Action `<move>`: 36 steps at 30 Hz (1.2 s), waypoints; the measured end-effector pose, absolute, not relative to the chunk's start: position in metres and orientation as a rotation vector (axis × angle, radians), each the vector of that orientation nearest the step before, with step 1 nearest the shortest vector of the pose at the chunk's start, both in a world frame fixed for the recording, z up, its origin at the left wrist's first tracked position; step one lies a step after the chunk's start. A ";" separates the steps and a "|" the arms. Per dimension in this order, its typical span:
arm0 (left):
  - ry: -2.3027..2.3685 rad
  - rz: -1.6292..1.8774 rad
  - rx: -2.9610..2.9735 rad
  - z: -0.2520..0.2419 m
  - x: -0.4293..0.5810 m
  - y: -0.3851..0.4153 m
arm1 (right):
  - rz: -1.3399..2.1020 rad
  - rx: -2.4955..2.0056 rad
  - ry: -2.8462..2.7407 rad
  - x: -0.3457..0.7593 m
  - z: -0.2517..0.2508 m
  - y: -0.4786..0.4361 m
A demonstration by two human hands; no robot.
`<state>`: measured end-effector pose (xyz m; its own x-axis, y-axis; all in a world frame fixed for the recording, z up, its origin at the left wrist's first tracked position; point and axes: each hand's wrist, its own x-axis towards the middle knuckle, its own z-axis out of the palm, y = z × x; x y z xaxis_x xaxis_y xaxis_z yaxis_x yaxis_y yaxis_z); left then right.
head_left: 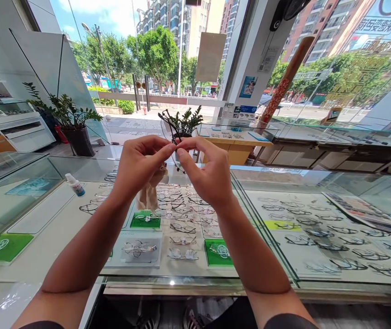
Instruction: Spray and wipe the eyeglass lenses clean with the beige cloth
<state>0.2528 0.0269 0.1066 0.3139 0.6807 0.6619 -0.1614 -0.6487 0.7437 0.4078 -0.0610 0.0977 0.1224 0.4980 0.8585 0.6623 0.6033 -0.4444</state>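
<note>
Dark-framed eyeglasses [172,122] are held up in front of me between both hands, turned on edge with their temples pointing upward. My left hand [144,164] pinches the frame near its middle, and a beige cloth [148,194] hangs down from the same hand. Thumb and index finger of my right hand [207,169] close on the frame from the other side, the fingertips nearly meeting those of the left. The exact grip points on the frame are partly hidden by the fingers. Below the hands lies the glass top of a display case [113,269].
Rows of eyeglasses [182,227] lie inside the case, with more in the case on the right [319,233]. A small spray bottle [75,184] stands on the left glass. Potted plants [79,137] and a wooden display table [229,145] are farther back, before large windows.
</note>
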 end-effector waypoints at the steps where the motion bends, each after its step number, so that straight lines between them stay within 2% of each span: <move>1: 0.462 1.432 1.840 0.107 0.252 0.029 | -0.154 -1.023 -1.530 0.408 0.098 -0.062; 6: 0.498 1.513 1.999 0.110 0.241 0.040 | -0.179 -1.044 -1.458 0.418 0.103 -0.068; 9: 0.513 1.438 2.165 0.115 0.229 0.044 | -0.196 -1.059 -1.347 0.426 0.108 -0.073; 13: 0.569 1.102 2.392 0.124 0.216 0.045 | -0.196 -1.005 -1.302 0.432 0.117 -0.081; 17: 0.670 0.622 2.609 0.125 0.216 0.050 | -0.153 -0.942 -1.345 0.436 0.123 -0.088; 26: 0.626 -0.229 2.838 0.061 0.231 0.040 | -0.315 -0.879 -1.376 0.439 0.126 -0.089; 31: 0.606 -0.294 2.918 0.023 0.236 0.032 | -0.291 -0.934 -1.417 0.436 0.127 -0.090; 36: 0.593 -0.314 2.962 0.008 0.243 0.032 | -0.315 -0.936 -1.426 0.435 0.123 -0.087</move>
<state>0.2427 0.0315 0.0080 0.9026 0.3689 -0.2217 0.3905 -0.9185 0.0616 0.4347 -0.0873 0.1232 0.1758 0.3367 0.9251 0.6947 0.6234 -0.3589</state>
